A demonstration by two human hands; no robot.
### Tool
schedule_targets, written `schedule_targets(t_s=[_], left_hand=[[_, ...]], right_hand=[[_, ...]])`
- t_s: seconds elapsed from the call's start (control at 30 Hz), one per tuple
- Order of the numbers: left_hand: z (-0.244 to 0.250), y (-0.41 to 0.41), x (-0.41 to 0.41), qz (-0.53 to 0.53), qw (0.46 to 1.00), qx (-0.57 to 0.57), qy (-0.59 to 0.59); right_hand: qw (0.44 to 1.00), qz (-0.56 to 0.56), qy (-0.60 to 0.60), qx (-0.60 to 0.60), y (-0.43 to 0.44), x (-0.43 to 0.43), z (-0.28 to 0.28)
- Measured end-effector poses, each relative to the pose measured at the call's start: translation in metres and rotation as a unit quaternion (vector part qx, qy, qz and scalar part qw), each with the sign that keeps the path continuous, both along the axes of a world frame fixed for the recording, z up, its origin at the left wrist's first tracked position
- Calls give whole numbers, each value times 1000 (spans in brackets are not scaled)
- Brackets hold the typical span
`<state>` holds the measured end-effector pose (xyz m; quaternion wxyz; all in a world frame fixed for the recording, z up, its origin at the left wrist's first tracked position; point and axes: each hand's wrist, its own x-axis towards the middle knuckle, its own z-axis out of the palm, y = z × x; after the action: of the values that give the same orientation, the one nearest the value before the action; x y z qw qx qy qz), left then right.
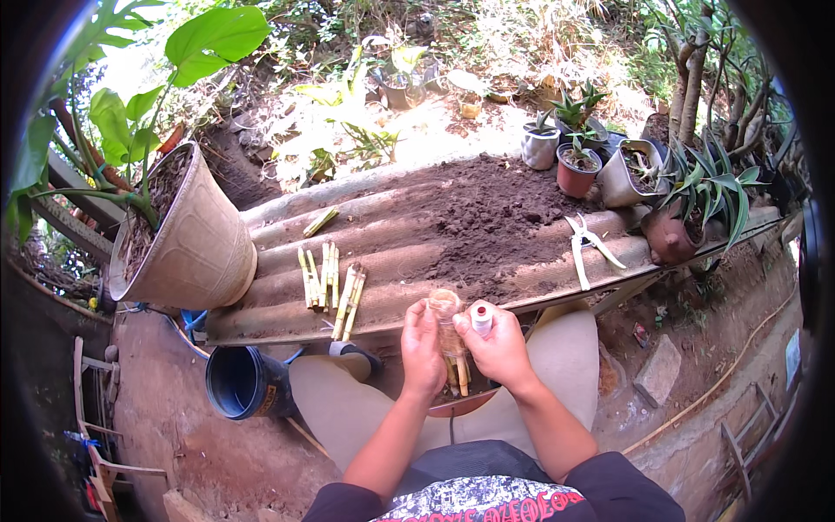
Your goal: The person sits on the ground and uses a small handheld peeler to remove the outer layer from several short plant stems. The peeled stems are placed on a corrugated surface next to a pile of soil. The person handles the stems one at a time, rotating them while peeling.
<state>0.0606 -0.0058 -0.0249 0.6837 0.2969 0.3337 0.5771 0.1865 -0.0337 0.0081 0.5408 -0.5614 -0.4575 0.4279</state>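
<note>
Between my hands is a bundle of cane-like stem cuttings (462,378), its upper part wrapped in brown fibre (450,339). My left hand (423,352) grips the wrap from the left, with fingertips near its top. In my right hand (502,349) is a spool of white thread (482,320), its red core facing up; the thumb of that hand presses against the wrap. The bare stem ends point down over a reddish-brown container (460,408) between my legs, which is partly hidden by my wrists. Several short cane cuttings (349,303) lie on the corrugated sheet (398,258) before me.
Loose dark soil (489,215) covers the sheet's middle. White-handled pruning shears (587,251) lie at its right, near potted succulents (701,186). A large tilted planter (189,238) stands left, above a dark bucket (244,385). A stone block (657,370) lies on the ground at right.
</note>
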Motion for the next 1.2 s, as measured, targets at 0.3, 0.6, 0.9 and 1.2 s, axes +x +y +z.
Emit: schedule_targets(t_s=[0.3, 0.6, 0.9, 1.2], left_hand=[[19, 12, -18, -18, 998, -18, -59], [1, 12, -18, -47, 997, -21, -51], [16, 19, -34, -120, 990, 21, -76], [33, 20, -56, -390, 891, 143, 183]], right_hand=[[1000, 11, -24, 10, 2, -5, -5], [995, 76, 44, -57, 7, 7, -9], [922, 128, 348, -112, 13, 47, -8], [963, 98, 225, -111, 17, 52, -24]])
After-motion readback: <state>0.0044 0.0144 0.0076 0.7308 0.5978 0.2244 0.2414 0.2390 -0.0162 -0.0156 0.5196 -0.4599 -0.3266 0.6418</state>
